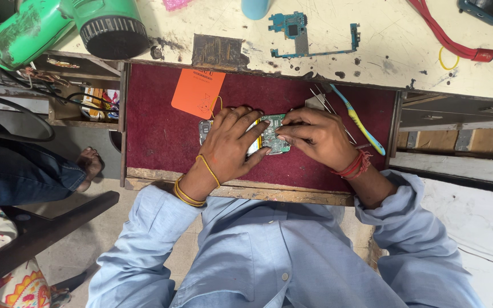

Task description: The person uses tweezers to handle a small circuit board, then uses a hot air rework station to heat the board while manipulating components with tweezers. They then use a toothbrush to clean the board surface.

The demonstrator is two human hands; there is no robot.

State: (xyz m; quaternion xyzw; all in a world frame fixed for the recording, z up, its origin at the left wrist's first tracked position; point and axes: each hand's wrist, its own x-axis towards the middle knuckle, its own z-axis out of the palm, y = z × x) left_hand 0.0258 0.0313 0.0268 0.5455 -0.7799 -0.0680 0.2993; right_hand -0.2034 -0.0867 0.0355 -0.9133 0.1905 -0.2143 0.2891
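A small green circuit board (271, 135) lies on the red felt lining of a pulled-out drawer (155, 131). My left hand (229, 145), with yellow bands at the wrist, holds the board from the left, thumb and fingers around its edge. My right hand (315, 136), with red threads at the wrist, pinches the board's right side, fingertips pressing on its top. A grey phone part (203, 130) peeks out beside my left hand. Whether my right hand also holds a tool is hidden.
An orange card (198, 91) lies at the drawer's back left. Tweezers (323, 102) and a blue-yellow toothbrush (360, 122) lie at its right. On the white bench are a blue circuit frame (300, 35), a green hot-air gun (58, 25), a red cable (446, 40). Another person's foot (89, 165) is at left.
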